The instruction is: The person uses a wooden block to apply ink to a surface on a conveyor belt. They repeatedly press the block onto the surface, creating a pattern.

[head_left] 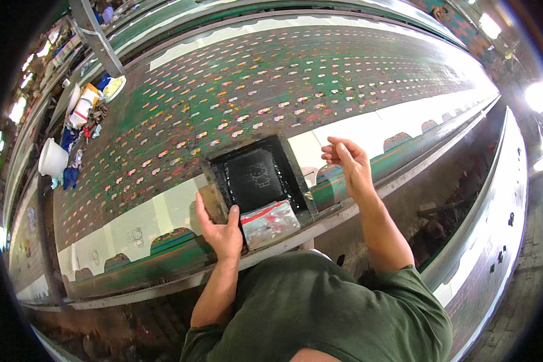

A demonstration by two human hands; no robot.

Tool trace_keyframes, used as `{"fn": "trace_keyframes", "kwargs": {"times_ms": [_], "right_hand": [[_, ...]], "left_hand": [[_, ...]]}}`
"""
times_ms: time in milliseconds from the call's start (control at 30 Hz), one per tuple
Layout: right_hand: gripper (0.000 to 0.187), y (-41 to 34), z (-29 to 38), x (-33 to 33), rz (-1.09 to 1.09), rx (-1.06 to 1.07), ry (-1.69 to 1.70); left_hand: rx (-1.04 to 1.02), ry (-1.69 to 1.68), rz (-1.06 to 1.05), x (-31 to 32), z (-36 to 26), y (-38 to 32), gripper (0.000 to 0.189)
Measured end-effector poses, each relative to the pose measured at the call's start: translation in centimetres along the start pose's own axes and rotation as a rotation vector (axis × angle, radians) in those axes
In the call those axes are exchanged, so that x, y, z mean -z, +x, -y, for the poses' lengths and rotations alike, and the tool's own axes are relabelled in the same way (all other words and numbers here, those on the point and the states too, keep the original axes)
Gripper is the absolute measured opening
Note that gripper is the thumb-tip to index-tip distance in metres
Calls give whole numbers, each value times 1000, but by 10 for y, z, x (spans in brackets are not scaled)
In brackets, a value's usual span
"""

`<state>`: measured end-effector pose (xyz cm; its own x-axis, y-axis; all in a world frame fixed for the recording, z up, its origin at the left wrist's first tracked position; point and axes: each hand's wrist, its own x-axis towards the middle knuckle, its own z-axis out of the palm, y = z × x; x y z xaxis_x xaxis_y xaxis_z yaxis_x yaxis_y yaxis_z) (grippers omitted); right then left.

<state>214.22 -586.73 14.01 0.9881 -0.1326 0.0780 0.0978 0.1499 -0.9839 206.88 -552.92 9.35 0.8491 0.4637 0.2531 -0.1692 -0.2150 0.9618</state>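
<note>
A screen-printing frame (310,197) with dark ink lies over the near edge of the long table. The outline of a cartoon cat shows in its mesh (253,174). At the frame's near end rests a paint-stained squeegee (271,224) with a red streak. My left hand (224,233) grips the frame's near-left side, thumb on top and fingers spread along its outer side. To the right of the frame, my right hand (350,165) is raised over white fabric pieces (339,129), fingers loosely bent and nothing seen in it. Left of the frame, fabric carries a printed cat outline (135,236).
Rows of small coloured prints cover the green table (199,117). A white bucket (53,158), rags (70,177) and containers (83,106) stand at its left end, near a metal post (97,40). Another long table (493,235) runs behind me at right, across a dark gap.
</note>
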Motion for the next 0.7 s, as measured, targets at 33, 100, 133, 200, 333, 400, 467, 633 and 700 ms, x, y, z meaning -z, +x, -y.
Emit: {"fn": "trace_keyframes", "kwargs": {"times_ms": [33,100,133,200,333,400,467,633,700], "right_hand": [[38,-3,0,13,17,26,-43],[30,-11,0,34,53,79,-123],[24,-16,5,37,56,88,-187],[21,-24,10,52,178,187,-449],[21,-38,15,54,477,425,-630],[21,-42,15,48,621,538,-617],[29,-44,17,39,724,595,-640],[49,-42,18,33,809,638,-750],[52,-42,26,30,908,635,-828]], "left_hand": [[21,37,24,-14,-1,-6,97],[33,-59,40,-44,4,-18,98],[22,48,36,-54,-2,-22,98],[40,72,33,-74,2,-31,99],[46,29,24,-99,4,-41,99],[45,12,24,-104,6,-43,100],[42,-17,30,-105,8,-43,100],[20,14,40,-106,16,-44,98],[36,53,42,-110,10,-42,98]]}}
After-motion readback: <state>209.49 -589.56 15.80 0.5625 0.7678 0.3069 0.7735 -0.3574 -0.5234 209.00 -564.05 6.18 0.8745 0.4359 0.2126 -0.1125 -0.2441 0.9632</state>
